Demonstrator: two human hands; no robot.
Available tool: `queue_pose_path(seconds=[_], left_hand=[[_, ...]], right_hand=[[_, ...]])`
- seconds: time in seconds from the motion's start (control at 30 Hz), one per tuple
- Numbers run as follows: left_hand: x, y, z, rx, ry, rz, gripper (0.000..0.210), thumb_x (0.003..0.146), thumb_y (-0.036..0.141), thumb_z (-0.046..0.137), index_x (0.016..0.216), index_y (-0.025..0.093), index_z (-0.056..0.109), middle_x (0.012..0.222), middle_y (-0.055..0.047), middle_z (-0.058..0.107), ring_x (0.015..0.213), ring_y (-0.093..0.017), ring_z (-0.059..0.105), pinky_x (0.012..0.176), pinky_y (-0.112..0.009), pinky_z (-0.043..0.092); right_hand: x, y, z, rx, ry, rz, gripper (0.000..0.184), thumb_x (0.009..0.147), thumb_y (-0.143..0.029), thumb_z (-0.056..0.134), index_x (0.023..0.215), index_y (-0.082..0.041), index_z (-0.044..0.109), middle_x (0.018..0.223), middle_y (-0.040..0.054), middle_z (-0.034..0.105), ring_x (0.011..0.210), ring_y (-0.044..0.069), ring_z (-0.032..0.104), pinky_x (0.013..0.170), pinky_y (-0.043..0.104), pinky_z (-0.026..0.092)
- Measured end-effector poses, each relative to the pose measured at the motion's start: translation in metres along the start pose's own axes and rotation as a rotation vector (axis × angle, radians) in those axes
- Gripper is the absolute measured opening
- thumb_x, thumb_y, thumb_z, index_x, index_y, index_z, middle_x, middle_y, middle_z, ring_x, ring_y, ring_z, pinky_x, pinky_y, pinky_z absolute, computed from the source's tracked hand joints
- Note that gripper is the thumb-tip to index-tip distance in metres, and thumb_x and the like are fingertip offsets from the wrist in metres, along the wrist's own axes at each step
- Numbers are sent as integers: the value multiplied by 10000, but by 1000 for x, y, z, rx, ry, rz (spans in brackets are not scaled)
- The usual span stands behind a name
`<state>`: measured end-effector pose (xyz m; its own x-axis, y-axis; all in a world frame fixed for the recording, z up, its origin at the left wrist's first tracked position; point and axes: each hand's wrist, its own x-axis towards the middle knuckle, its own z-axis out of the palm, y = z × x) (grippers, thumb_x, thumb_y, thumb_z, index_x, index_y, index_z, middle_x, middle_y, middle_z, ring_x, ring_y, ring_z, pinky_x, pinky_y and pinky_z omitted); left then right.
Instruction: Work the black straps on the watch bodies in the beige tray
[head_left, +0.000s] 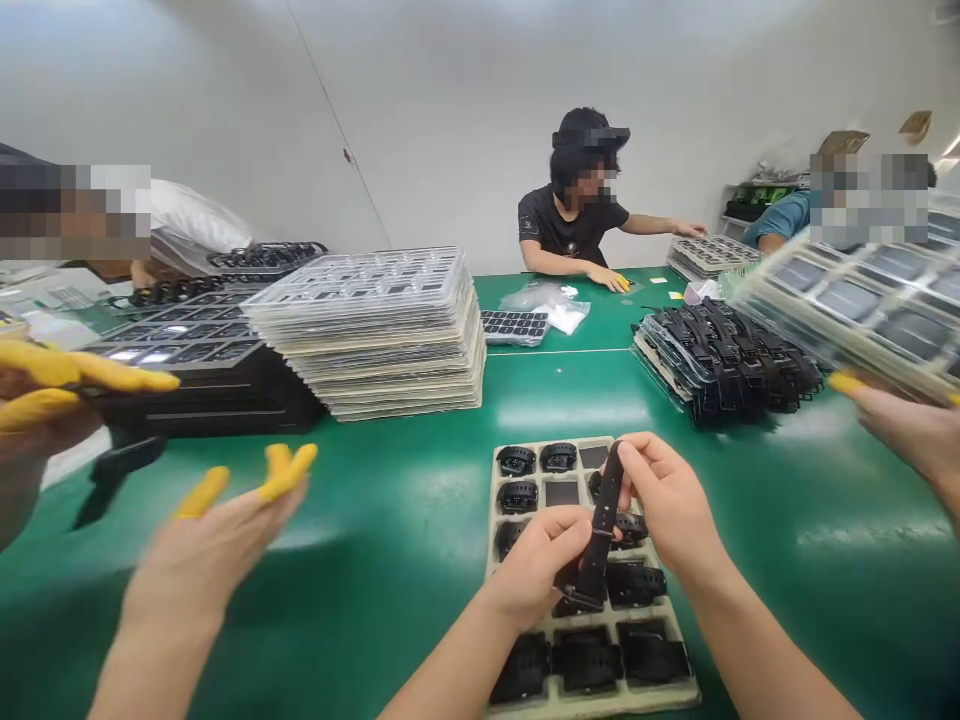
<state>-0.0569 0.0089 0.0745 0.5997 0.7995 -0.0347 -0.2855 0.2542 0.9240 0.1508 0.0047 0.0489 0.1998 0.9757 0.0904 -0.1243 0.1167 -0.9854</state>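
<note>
Watch strap (609,500), black and slanting, is in our hands over the middle of a pale tray (600,706). Our left hand (536,555) has its grip pinched on the near part, thumb on top; our right hand (667,490) has its grip closed on the far end between thumb and finger. This two-ended hold probably serves to straighten the strap and turn its face toward us. Whether its near end touches the watches (637,583) beneath, we cannot tell.

The tray lies directly before us on the green surface (360,580), likely to put every pocket (562,492) within our reach. Watches sit one to a pocket along its near row, which seems meant to spare them rubbing; toward its far end, two pockets show flat grey floors.

To our left, a co-worker's yellow-tipped hands (214,550) hover over the surface, one holding a dark strap-like piece (120,465). On the right, another yellow-tipped hand (896,425) supports a tilted clear tray (862,300) from below. Farther off, a tall stack of clear trays (375,340) stands left of centre, presumably piled to save room, and a heap of black straps (739,350) lies across trays on the right. At the far side, a person in a black top (570,225) reaches to another stack (712,260).
</note>
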Motion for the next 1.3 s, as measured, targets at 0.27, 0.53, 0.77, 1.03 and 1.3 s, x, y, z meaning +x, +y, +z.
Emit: queue_pose_path(seconds=[0.27, 0.53, 0.77, 1.03, 1.3], left_hand=[[28, -86, 15, -279, -55, -123, 489, 803, 564, 768, 889, 83, 757, 615, -55, 641, 562, -130, 603, 580, -239, 479], [28, -85, 15, -280, -72, -140, 514, 790, 584, 769, 929, 89, 742, 624, -42, 630, 493, -122, 578, 483, -267, 546], [26, -78, 11, 352, 156, 161, 394, 935, 513, 623, 1019, 143, 728, 813, -69, 689, 705, -178, 641, 674, -323, 572], [26, -78, 8, 1160, 231, 822, 266, 1021, 200, 500, 1276, 169, 571, 1000, -91, 713, 889, -198, 637, 802, -325, 499], [26, -83, 4, 1296, 306, 1008, 265, 980, 81, 513, 1193, 217, 594, 838, -4, 686, 724, -140, 624, 778, -323, 378]], right_hand=[[7, 1, 8, 24, 13, 6, 382, 878, -570, 703, 867, -194, 634, 610, -43, 581, 483, 89, 497, 460, 184, 420], [13, 11, 8, 62, 27, 50, 383, 857, -565, 720, 880, -195, 628, 625, -42, 575, 484, 90, 468, 448, 189, 392], [-6, 4, -2, -236, -32, -83, 296, 949, -477, 619, 1112, -232, 652, 714, -36, 552, 599, 134, 500, 550, 235, 423], [-28, 33, -1, -65, -81, 83, 387, 882, -560, 681, 923, -178, 724, 822, 60, 703, 686, 195, 626, 650, 306, 531], [-25, 37, 4, 248, -29, 214, 406, 748, -532, 852, 814, -165, 692, 636, -4, 623, 536, 120, 539, 522, 237, 465]])
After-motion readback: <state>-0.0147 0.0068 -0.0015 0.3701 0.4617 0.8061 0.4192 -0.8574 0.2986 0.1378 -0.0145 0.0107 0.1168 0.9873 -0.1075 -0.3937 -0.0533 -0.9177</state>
